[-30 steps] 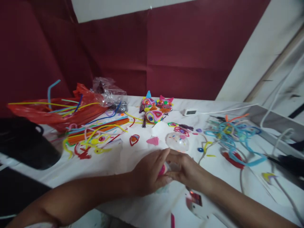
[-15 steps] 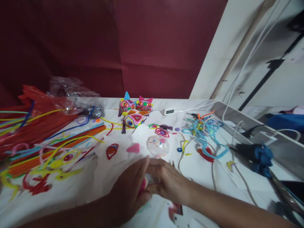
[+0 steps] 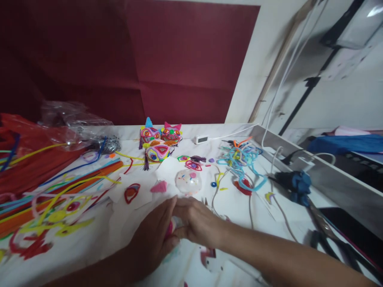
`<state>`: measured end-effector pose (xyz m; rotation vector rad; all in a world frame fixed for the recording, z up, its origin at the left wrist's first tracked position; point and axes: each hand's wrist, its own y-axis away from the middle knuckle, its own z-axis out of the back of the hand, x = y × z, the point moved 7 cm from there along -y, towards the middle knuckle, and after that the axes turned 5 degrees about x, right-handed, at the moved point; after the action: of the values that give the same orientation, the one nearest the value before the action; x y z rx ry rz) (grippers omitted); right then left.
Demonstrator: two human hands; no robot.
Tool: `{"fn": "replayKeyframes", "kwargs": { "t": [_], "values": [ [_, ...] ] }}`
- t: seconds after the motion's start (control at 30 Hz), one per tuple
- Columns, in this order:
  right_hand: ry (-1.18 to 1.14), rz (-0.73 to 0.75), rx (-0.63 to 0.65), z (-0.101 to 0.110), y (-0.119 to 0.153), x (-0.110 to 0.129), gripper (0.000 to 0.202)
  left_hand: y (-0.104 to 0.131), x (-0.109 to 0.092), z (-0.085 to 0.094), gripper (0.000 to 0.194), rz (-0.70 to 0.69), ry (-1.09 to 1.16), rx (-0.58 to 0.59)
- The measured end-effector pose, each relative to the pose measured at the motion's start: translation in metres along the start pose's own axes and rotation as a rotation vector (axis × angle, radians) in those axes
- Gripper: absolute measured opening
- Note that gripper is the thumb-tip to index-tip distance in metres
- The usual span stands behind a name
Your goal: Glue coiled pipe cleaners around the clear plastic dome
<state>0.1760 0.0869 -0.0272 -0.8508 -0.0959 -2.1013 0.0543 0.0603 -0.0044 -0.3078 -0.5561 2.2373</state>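
Observation:
My left hand (image 3: pixel 155 227) and my right hand (image 3: pixel 196 219) meet over the front of the table, fingertips touching. Between them they enclose a small rounded piece with bright pink (image 3: pixel 170 228) on it; most of it is covered by my fingers. Both hands are closed around it. Just beyond my fingers lies a clear round dome (image 3: pixel 188 181) with coloured specks and a pink dot. To its left are a pink fuzzy triangle (image 3: pixel 158 186) and a red-rimmed teardrop shape (image 3: pixel 132 193), resting on white paper.
Several decorated animal heads (image 3: pixel 155 139) stand at the back. Pipe cleaners (image 3: pixel 74 187) spread over the left beside red plastic (image 3: pixel 38 147). Tangled blue pipe cleaners (image 3: pixel 242 159) lie right of centre. Scissors (image 3: pixel 326 231), a phone (image 3: pixel 356 231) and cables (image 3: pixel 281 215) occupy the right.
The view has swung to the right, so the table's contents appear further left and more of the phone shows. My hands keep nearly the same grasp on the pink piece.

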Motion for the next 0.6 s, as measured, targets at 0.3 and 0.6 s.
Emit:
{"fn": "replayKeyframes", "kwargs": {
  "t": [0.3, 0.6],
  "values": [
    [0.080, 0.026, 0.031, 0.000, -0.002, 0.001, 0.033, -0.005, 0.001, 0.002, 0.068, -0.053, 0.024, 0.018],
    [0.291, -0.054, 0.040, 0.000, 0.000, 0.003, 0.034, 0.020, 0.014, -0.001, 0.060, 0.111, 0.126, 0.058]
  ]
}}
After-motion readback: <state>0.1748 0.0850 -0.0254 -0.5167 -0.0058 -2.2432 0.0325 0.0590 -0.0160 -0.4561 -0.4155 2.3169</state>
